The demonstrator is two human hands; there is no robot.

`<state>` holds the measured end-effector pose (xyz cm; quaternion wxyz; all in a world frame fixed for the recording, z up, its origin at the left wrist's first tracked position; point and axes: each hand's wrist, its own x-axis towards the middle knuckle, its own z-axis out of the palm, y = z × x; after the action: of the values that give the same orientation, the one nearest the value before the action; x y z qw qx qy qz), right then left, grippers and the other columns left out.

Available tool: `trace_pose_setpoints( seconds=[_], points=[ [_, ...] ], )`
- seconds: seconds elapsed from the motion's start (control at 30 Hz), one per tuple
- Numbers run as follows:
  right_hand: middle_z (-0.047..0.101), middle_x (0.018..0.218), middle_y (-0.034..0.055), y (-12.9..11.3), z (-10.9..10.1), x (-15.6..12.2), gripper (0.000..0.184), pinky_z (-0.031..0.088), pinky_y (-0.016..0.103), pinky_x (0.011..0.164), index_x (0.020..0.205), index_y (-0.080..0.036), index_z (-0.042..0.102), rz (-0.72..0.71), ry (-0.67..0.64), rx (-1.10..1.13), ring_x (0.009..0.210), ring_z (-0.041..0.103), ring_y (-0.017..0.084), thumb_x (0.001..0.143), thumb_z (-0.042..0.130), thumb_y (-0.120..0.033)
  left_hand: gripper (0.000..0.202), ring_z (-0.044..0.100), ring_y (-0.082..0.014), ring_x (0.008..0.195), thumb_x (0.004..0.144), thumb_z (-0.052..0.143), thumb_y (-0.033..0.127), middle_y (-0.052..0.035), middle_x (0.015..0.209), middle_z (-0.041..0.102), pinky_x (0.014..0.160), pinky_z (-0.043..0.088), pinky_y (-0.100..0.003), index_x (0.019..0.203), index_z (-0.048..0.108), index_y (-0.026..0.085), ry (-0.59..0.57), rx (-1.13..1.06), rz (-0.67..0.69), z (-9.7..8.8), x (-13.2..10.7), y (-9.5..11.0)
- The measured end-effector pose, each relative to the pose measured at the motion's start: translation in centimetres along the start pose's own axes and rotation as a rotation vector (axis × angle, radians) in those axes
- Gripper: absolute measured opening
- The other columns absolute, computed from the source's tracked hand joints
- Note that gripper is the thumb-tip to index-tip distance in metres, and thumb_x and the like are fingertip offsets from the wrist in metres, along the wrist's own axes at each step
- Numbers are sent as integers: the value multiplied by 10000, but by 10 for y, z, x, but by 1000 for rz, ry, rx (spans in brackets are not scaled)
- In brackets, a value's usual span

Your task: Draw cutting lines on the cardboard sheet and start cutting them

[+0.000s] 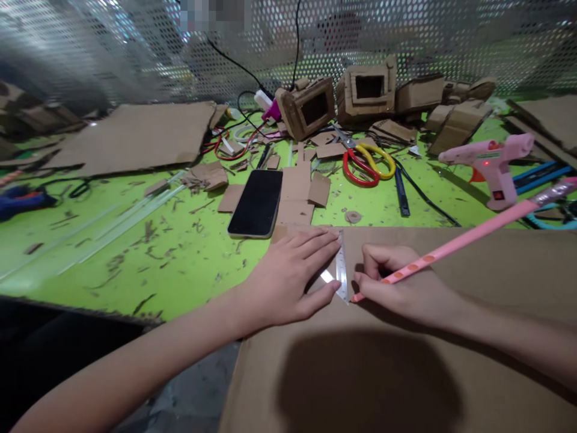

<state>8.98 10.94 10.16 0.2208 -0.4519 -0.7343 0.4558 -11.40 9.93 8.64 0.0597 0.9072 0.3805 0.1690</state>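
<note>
The green tabletop [198,264] is holding cardboard [500,261] under the clear ruler [341,267]; the left hand [288,273], thumb spread, is pressing the ruler, and the right hand [403,290] is pinching a pink pencil [478,235] beside it

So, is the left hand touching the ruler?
Touching: the head view shows the left hand spread over the ruler, its thumb tip on the clear plastic.

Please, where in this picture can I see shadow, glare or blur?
Head view: a broad dark shadow lies on the cardboard sheet; head view: the clear ruler under the left hand shows a white patch, perhaps glare; head view: things behind the perforated screen look blurred.
</note>
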Motion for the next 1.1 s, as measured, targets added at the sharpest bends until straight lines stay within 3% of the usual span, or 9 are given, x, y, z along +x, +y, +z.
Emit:
trace_pose_setpoints(
  seconds=[0.43, 1.1],
  points=[
    [397, 480, -64, 1, -1, 0, 290, 213, 212, 415, 524, -197, 343, -45, 14, -40, 468, 319, 60, 705, 569, -182, 544, 455, -248, 1302, 894, 477, 416, -114, 1378, 534, 1083, 399, -429, 1319, 510, 78, 4, -4, -1, 1, 0, -1],
    [404, 509, -63, -1, 1, 1, 269, 257, 202, 433, 547, -198, 344, 0, 26, -30, 494, 355, 67, 708, 558, -183, 532, 479, -257, 1282, 882, 487, 411, -115, 1348, 561, 1056, 430, -440, 1302, 528, 88, 18, 11, -1, 1, 1, 0]
  ],
)
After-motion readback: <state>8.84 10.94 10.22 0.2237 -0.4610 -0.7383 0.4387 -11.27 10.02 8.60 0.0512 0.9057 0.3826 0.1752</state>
